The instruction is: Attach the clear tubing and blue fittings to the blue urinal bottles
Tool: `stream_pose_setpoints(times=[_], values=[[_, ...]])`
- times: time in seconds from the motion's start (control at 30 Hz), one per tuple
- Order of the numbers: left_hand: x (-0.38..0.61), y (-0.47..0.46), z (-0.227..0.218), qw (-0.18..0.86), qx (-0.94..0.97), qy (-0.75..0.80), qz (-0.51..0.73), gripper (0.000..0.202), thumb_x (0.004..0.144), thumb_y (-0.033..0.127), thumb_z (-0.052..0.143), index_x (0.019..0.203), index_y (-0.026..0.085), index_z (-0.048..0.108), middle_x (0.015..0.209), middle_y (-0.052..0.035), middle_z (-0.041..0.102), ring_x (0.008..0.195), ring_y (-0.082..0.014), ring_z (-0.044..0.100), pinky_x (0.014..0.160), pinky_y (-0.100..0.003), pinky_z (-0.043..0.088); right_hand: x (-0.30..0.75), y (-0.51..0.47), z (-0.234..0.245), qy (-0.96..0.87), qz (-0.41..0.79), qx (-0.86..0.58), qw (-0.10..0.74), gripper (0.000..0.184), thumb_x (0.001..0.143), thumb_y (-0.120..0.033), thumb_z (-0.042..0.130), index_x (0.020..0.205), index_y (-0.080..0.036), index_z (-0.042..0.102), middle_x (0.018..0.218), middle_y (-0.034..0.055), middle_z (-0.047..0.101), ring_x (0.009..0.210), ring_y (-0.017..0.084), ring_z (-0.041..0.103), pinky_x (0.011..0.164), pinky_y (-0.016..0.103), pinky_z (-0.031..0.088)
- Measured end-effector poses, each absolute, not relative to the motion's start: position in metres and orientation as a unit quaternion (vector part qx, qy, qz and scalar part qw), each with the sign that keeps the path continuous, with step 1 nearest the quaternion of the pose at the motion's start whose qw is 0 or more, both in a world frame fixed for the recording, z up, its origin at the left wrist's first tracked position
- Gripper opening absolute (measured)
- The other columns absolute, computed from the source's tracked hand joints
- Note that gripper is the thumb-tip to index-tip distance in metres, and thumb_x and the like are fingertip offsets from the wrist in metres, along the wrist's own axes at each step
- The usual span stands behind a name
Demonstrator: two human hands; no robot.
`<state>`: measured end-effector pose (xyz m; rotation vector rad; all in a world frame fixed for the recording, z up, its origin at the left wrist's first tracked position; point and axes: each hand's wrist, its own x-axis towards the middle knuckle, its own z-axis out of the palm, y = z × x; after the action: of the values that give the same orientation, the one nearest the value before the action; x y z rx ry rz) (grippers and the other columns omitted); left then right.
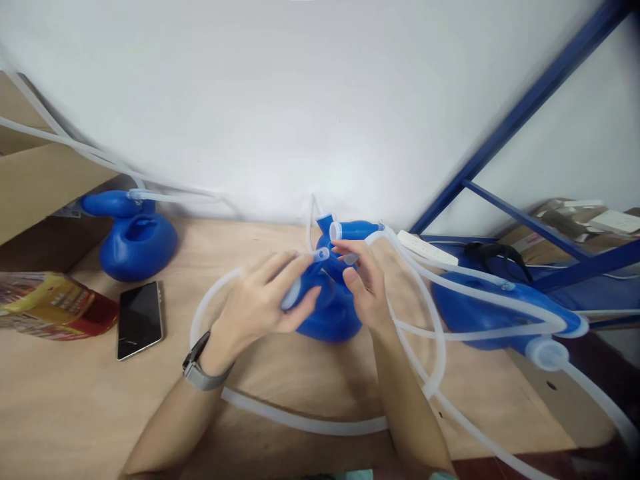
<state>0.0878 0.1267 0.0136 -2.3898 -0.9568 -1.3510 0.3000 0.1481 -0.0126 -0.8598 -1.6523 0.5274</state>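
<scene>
My left hand (265,293), with a watch on its wrist, grips a translucent hose (321,254) near its open end, which points right. Facing it, my right hand (369,283) has curved fingers around a small translucent piece (351,259), whose exact kind is too blurred to make out. The hose end and this piece are apart. Behind and below both hands stands a blue plastic bottle (330,323) on the table, partly hidden by my fingers. A blue tubular part (357,231) with a whitish rim lies just beyond my right fingertips.
On the left are another blue bottle (137,250), a phone (141,320), a red-and-yellow package (60,307) and a cardboard box (50,173). A further blue bottle (470,307) lies right, with looping hoses (435,347). A power strip (427,248) sits near the blue metal frame (520,100).
</scene>
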Motion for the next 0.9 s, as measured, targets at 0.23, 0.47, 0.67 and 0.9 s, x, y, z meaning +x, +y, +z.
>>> stream_pose_setpoints(times=[0.23, 0.47, 0.67, 0.9], values=[[0.097, 0.125, 0.015, 0.16, -0.842, -0.28, -0.432, 0.03, 0.095, 0.027, 0.067, 0.122, 0.016, 0.062, 0.102, -0.0119, 0.078, 0.089, -0.0268, 0.078, 0.072, -0.037, 0.064, 0.297, 0.138, 0.0, -0.728, 0.233, -0.39, 0.513, 0.027, 0.108, -0.038, 0.053, 0.098, -0.026, 0.075, 0.088, 0.0025, 0.07, 0.085, 0.022, 0.064, 0.082, 0.039, 0.052], [0.102, 0.127, 0.016, 0.176, -0.852, -0.29, -0.399, 0.021, 0.097, 0.024, 0.065, 0.116, 0.016, 0.066, 0.11, -0.0138, 0.078, 0.09, -0.0277, 0.076, 0.066, -0.038, 0.061, 0.303, 0.137, 0.001, -0.728, 0.22, -0.385, 0.523, 0.015, 0.102, -0.029, 0.056, 0.098, -0.025, 0.07, 0.094, 0.0026, 0.07, 0.089, 0.022, 0.063, 0.084, 0.038, 0.052], [0.102, 0.129, 0.009, 0.18, -0.835, -0.281, -0.436, 0.019, 0.097, 0.018, 0.067, 0.116, 0.019, 0.069, 0.111, -0.0111, 0.078, 0.097, -0.026, 0.074, 0.082, -0.038, 0.062, 0.297, 0.132, 0.002, -0.74, 0.187, -0.371, 0.529, 0.012, 0.102, -0.025, 0.056, 0.098, -0.026, 0.067, 0.093, 0.0018, 0.07, 0.089, 0.022, 0.063, 0.083, 0.039, 0.052], [0.107, 0.123, 0.016, -0.058, -0.776, -0.382, -0.5, 0.018, 0.103, 0.022, 0.061, 0.119, 0.023, 0.068, 0.104, -0.0049, 0.076, 0.095, -0.0205, 0.072, 0.089, -0.036, 0.059, 0.29, 0.125, 0.005, -0.762, 0.136, -0.37, 0.514, 0.011, 0.097, -0.022, 0.06, 0.105, -0.028, 0.063, 0.098, 0.0033, 0.071, 0.092, 0.025, 0.063, 0.086, 0.044, 0.055]])
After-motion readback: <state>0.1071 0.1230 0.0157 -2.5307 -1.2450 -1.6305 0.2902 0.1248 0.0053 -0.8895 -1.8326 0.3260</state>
